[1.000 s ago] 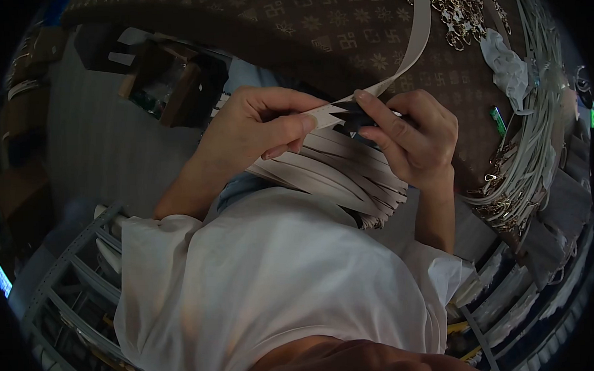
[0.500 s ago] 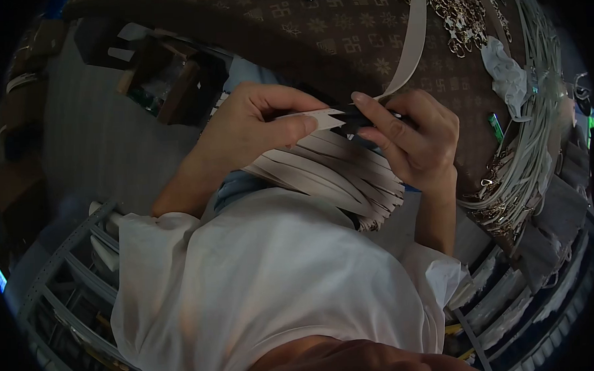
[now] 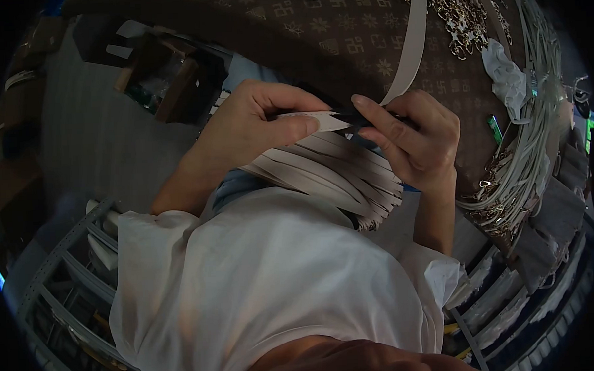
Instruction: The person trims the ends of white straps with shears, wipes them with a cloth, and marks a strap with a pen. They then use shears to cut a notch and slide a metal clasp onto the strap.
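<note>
My left hand (image 3: pixel 251 121) pinches the end of a cream strap (image 3: pixel 327 122) between thumb and fingers. Stitch-like dots run along its upper edge. My right hand (image 3: pixel 414 137) is closed around a small dark pointed tool (image 3: pixel 354 119), which looks like thread scissors; its handle is mostly hidden by the fingers. The tool's dark tips lie against the strap end. Behind the right fingers a long pale strap (image 3: pixel 413 44) curves up over the table; whether it joins the held piece is hidden. Under both hands, a thick bundle of cream straps (image 3: pixel 336 170) lies across my lap.
The brown patterned tabletop (image 3: pixel 344 44) carries a heap of gold metal clasps (image 3: pixel 462 19), a crumpled white cloth (image 3: pixel 504 77) and a green lighter-like object (image 3: pixel 495 129). Long pale cords (image 3: pixel 540 128) hang along the right. An open box (image 3: pixel 163 78) stands at left, metal shelving (image 3: pixel 61 255) lower left.
The dark tips have shifted slightly along the strap end, and more of its pointed tip shows. The long strap behind my right hand has moved a little. Both hands stay nearly in place.
</note>
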`<state>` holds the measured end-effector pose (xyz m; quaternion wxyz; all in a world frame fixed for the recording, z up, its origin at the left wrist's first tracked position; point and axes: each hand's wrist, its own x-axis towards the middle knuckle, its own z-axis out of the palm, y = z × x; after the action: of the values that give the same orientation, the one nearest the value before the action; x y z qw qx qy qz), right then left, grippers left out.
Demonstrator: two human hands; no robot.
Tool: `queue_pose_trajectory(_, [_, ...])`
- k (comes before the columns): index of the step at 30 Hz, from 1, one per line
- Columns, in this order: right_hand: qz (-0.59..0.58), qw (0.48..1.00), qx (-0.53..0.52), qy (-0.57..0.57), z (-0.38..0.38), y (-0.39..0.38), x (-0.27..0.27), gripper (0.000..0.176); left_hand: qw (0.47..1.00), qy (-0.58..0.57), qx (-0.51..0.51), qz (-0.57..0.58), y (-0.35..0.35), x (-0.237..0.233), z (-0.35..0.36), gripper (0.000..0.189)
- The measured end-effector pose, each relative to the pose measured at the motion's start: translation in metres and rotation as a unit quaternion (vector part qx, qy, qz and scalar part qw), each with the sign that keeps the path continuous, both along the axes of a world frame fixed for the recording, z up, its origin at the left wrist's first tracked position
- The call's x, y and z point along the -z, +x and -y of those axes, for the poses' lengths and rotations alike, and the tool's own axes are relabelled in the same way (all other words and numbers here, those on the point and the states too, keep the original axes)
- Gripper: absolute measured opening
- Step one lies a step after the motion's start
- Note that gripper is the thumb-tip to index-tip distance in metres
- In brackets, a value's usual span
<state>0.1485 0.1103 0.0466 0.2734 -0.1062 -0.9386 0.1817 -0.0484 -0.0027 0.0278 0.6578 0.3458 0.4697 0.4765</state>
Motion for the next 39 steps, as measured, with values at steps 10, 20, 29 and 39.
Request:
queue_pose_trajectory(10, [-0.017, 1.000, -0.007, 0.021, -0.002, 0.001, 0.003, 0.035, 1.000, -0.008, 0.010, -0.008, 0.000, -0.003, -0.003, 0.019])
queue_pose_trajectory(20, [-0.030, 0.997, 0.057, -0.029, 0.006, 0.007, 0.004, 0.034, 1.000, -0.028, -0.001, -0.001, 0.000, -0.009, -0.003, 0.018])
queue_pose_trajectory(29, [-0.018, 0.999, 0.030, 0.018, 0.009, 0.000, 0.004, 0.037, 1.000, -0.020, -0.009, -0.005, 0.001, -0.007, -0.001, 0.016])
queue_pose_trajectory(39, [0.015, 0.999, 0.022, 0.021, 0.010, 0.000, 0.001, 0.034, 1.000, -0.024, -0.006, 0.010, 0.001, -0.004, -0.001, 0.017])
